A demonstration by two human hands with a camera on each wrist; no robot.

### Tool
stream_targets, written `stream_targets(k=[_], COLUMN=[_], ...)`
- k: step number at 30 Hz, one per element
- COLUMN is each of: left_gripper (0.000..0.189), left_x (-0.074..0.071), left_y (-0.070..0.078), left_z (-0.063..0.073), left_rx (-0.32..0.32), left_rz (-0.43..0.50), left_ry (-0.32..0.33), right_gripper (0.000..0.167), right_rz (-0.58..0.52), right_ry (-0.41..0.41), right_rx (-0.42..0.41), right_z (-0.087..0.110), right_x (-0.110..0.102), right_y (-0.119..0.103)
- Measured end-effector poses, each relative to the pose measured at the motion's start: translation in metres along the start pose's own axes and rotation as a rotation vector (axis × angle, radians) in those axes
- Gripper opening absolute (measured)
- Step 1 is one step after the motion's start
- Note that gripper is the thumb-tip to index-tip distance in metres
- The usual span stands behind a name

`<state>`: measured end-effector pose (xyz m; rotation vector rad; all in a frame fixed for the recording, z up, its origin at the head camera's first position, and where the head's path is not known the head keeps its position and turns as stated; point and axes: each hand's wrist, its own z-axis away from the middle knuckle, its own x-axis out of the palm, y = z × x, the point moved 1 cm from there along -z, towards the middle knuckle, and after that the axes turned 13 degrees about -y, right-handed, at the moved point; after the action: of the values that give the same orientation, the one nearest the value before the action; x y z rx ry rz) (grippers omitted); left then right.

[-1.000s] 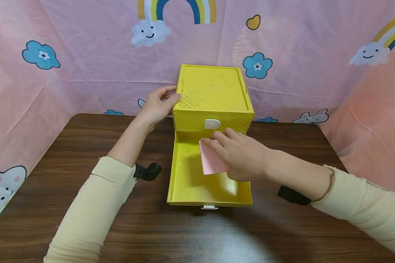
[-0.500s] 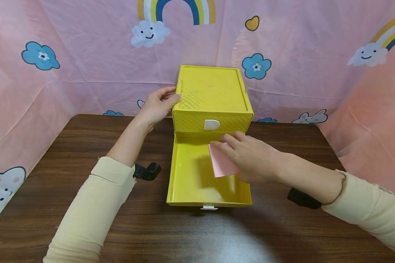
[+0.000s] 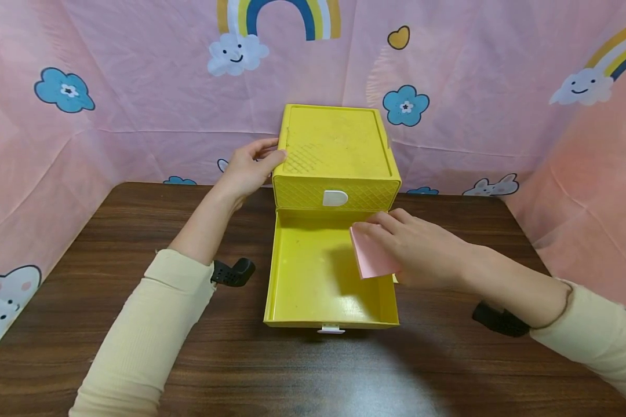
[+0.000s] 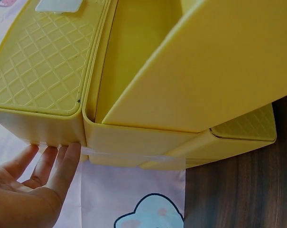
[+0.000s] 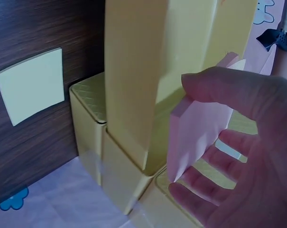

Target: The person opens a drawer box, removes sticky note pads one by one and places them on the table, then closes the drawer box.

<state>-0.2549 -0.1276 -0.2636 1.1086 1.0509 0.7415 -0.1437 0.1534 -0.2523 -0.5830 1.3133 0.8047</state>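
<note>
My right hand [image 3: 422,249] pinches a pink sticky note pad [image 3: 372,255] above the right side of a pulled-out drawer [image 3: 308,272]. In the right wrist view the thumb presses one edge of the pad and the fingers support the opposite edge. The drawer belongs to a yellow drawer unit [image 3: 339,142] at the table's back. My left hand [image 3: 247,171] rests against the unit's upper left side, thumb at the top edge; in the left wrist view its extended fingers [image 4: 65,166] touch the side wall.
A pale yellow sticky note pad [image 5: 32,85] lies on the dark wooden table [image 5: 20,38] to the right of the unit, mostly hidden by my hand in the head view. A pink patterned cloth [image 3: 448,63] hangs behind and at both sides.
My right hand has moved right with the pink sticky note pad, from the middle of the drawer to its right side. My left hand has stayed in place.
</note>
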Motion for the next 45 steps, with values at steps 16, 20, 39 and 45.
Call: stream_targets(k=[16, 20, 39, 45], left_gripper=[0.051, 0.051, 0.051, 0.051], left_x=[0.0, 0.0, 0.0, 0.0], left_y=[0.0, 0.0, 0.0, 0.0], left_z=[-0.001, 0.0, -0.002, -0.001], left_rx=[-0.001, -0.001, 0.006, 0.006], left_rz=[0.003, 0.005, 0.018, 0.019], left_ry=[-0.006, -0.007, 0.0, 0.007], right_gripper=[0.081, 0.082, 0.086, 0.087], right_rz=[-0.103, -0.118, -0.154, -0.174], right_ry=[-0.015, -0.035, -0.013, -0.03], right_rx=[0.106, 0.121, 0.104, 0.1], right_z=[0.03, 0.035, 0.04, 0.041], right_x=[0.011, 0.014, 0.044, 0.053], right_y=[0.026, 0.032, 0.049, 0.053])
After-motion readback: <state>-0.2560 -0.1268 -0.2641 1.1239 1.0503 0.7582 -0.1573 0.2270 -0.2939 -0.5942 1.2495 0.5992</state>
